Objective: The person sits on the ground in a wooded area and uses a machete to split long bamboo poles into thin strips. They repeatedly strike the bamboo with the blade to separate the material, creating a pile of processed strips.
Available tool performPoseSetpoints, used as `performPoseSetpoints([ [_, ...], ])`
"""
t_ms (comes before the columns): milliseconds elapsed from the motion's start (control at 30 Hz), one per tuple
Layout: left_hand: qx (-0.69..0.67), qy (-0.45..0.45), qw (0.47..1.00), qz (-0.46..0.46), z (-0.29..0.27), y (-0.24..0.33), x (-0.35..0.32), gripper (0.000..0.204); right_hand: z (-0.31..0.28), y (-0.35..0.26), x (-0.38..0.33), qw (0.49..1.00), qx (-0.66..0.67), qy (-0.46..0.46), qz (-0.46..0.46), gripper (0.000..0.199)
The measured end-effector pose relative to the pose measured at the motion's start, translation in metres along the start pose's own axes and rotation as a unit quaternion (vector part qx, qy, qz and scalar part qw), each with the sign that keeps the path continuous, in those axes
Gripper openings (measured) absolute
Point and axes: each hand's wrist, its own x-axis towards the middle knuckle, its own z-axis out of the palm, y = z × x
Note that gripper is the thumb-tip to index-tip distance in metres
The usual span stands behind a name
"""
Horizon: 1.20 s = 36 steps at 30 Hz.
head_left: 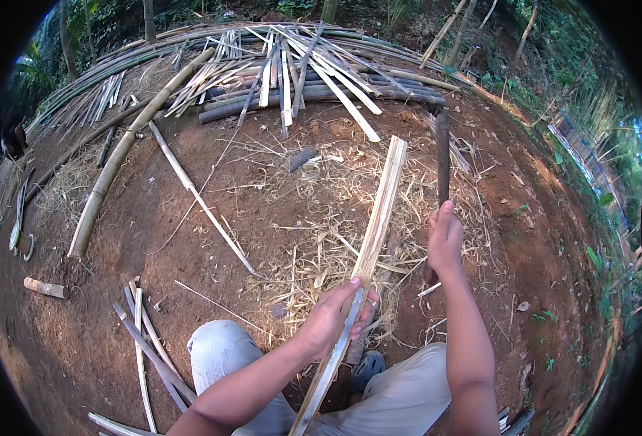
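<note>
- Ground (154, 218): bare reddish-brown earth outdoors, trees at the far edge.
- Bamboo pile (292, 65): many poles and split slats heaped at the far side, too many to count.
- 1 long pale pole (110, 174) lies apart, left.
- Shavings (314, 218) strewn at centre.
- 1 split bamboo strip (379, 218), slanting up from the lap; left hand (332, 316) fingers curled around it.
- 1 dark blade (442, 156) upright, just beside the strip; right hand (444, 240) fisted on its handle.
- No packages or signs visible.

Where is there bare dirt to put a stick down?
Bare dirt lies between the long bamboo pole and the thin split strip, and right of the blade. Shavings crowd around the bamboo slat; stacked bamboo fills the far side.
</note>
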Motion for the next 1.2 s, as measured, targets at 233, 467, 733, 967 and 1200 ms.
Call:
performPoseSetpoints([
  [233, 0.033, 0.018, 0.997, -0.071, -0.003, -0.004, 0.009, 0.029, 0.014, -0.047, -0.033, 0.906, -0.271, -0.172, -0.276, 0.066],
  [467, 0.244, 0.157, 0.957, 0.03, -0.004, -0.014, 0.009, 0.022, 0.042, -0.04, -0.056, 0.897, -0.256, -0.235, -0.273, 0.069],
  [733, 0.365, 0.125, 0.913, 0.13, 0.001, -0.038, -0.004, 0.019, 0.033, -0.04, 0.032, 0.959, -0.223, -0.126, -0.118, 0.073],
  [967, 0.405, 0.156, 0.895, 0.101, -0.011, -0.021, -0.009, 0.018, 0.042, -0.035, -0.015, 0.86, -0.27, -0.265, -0.343, 0.074],
  [1200, 0.377, 0.174, 0.9, 0.134, -0.004, -0.026, -0.005, 0.018, 0.038, -0.022, 0.06, 0.907, -0.311, -0.131, -0.251, 0.071],
])
